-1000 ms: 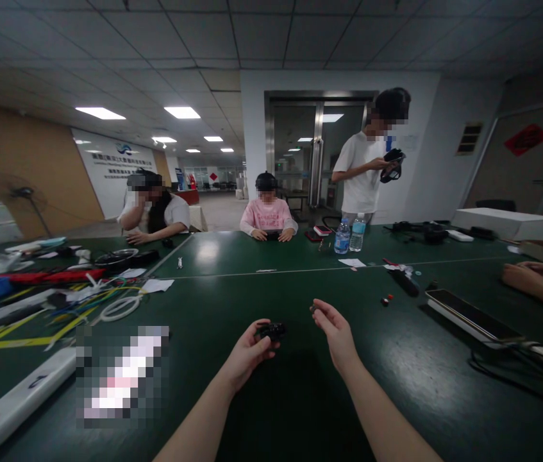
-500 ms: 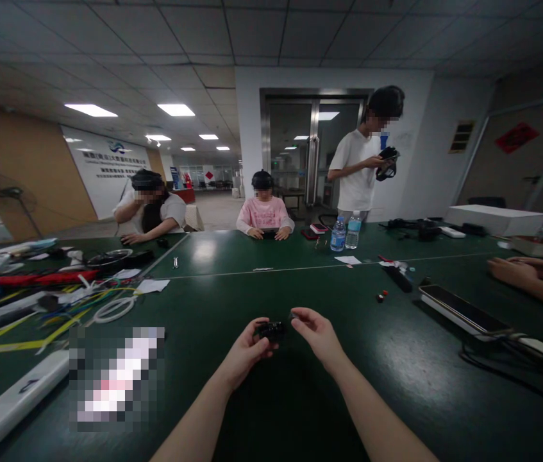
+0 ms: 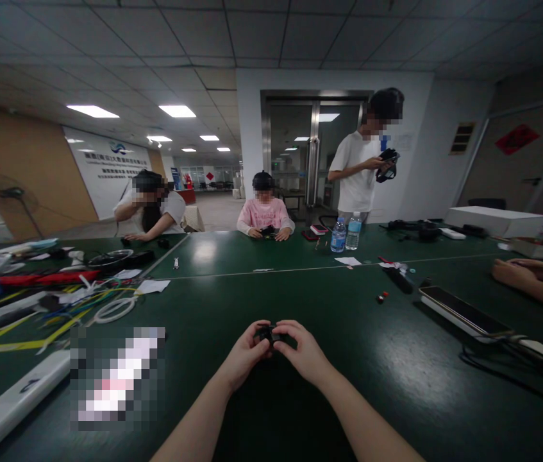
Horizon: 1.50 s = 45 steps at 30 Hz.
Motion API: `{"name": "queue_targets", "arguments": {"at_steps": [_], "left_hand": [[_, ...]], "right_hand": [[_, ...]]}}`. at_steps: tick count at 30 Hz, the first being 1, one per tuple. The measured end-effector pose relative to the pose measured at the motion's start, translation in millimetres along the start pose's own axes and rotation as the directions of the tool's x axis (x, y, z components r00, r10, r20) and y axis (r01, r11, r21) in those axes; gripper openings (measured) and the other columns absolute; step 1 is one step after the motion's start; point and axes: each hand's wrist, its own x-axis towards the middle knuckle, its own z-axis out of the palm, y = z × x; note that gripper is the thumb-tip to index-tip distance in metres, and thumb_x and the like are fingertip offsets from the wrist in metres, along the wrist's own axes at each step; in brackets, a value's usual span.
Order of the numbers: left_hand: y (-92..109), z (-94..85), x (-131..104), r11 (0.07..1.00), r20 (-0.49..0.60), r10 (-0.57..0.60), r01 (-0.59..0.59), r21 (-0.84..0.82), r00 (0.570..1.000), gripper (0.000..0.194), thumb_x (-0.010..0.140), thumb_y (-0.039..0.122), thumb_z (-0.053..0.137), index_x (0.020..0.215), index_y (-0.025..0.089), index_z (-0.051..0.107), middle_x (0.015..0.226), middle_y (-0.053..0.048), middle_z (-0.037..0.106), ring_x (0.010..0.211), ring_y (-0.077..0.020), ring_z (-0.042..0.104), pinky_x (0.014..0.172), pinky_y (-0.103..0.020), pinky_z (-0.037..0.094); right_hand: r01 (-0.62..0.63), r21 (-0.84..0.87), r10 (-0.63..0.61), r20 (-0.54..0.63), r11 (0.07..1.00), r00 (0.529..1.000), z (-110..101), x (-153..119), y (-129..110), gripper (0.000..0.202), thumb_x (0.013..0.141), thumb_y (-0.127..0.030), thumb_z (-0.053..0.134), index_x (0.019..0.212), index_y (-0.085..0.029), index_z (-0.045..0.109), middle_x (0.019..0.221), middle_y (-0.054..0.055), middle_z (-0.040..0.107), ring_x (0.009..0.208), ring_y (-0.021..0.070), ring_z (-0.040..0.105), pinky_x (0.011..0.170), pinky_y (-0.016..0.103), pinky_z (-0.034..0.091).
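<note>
Low over the green table, my left hand is closed around a small black object with a glossy surface; its exact kind does not show. My right hand has its thumb and fingers pinched at the object's right side. The small dark piece it holds is largely hidden by the fingers. Both sets of fingertips nearly meet around the black object and cover much of it.
A white power strip and a blurred-out bright item lie at left, near coiled white cable. At right are a phone, black cables and another person's hands. Two water bottles stand farther back.
My right hand has moved left with its small dark piece, from just apart to against the black object. In my left hand, the object now looks turned.
</note>
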Motion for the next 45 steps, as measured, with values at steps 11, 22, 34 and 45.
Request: {"name": "queue_targets", "arguments": {"at_steps": [11,22,34,45], "left_hand": [[-0.1,-1.1,-0.5,1.0,-0.016,-0.014,0.014,-0.018,1.0,0.036,0.071,0.026,0.065,0.103,0.02,0.05,0.092,-0.006,0.061,0.081,-0.018,0.06,0.073,-0.031,0.042],[5.3,1.8,0.1,0.981,-0.035,-0.094,0.086,-0.172,0.995,0.036,0.076,0.042,0.057,0.103,0.018,0.056,0.096,-0.011,0.066,0.082,-0.0208,0.063,0.077,-0.034,0.042],[2.8,-0.8,0.5,0.985,-0.031,-0.092,0.086,-0.152,0.995,0.043,0.076,0.035,0.059,0.116,0.023,0.048,0.102,-0.01,0.064,0.084,-0.0203,0.063,0.086,-0.04,0.04],[-0.6,-2.2,-0.8,0.996,0.02,-0.015,0.017,-0.082,1.0,0.036,0.074,0.026,0.062,0.108,0.024,0.049,0.101,-0.006,0.06,0.085,-0.0176,0.06,0.082,-0.036,0.041]], "right_hand": [[-0.016,0.152,-0.001,0.113,0.988,0.994,-8.8,-2.3,-5.8,0.034,0.075,-0.02,0.055,0.109,-0.026,0.058,0.114,0.005,0.056,0.108,0.0201,0.051,0.093,0.037,0.038],[-0.067,0.307,0.055,0.049,0.949,0.997,-3.1,-1.0,-0.9,0.045,0.068,-0.014,0.059,0.112,-0.024,0.05,0.11,0.004,0.059,0.105,0.0195,0.054,0.091,0.039,0.04],[-0.08,0.255,0.073,0.036,0.964,0.997,-2.2,-1.9,0.3,0.04,0.07,-0.015,0.058,0.11,-0.023,0.053,0.11,0.003,0.059,0.105,0.0193,0.053,0.095,0.039,0.039],[-0.014,0.162,0.011,0.02,0.987,1.0,0.2,-2.1,2.5,0.029,0.07,-0.018,0.059,0.099,-0.023,0.059,0.115,0.005,0.054,0.106,0.0211,0.052,0.087,0.037,0.042]]}}
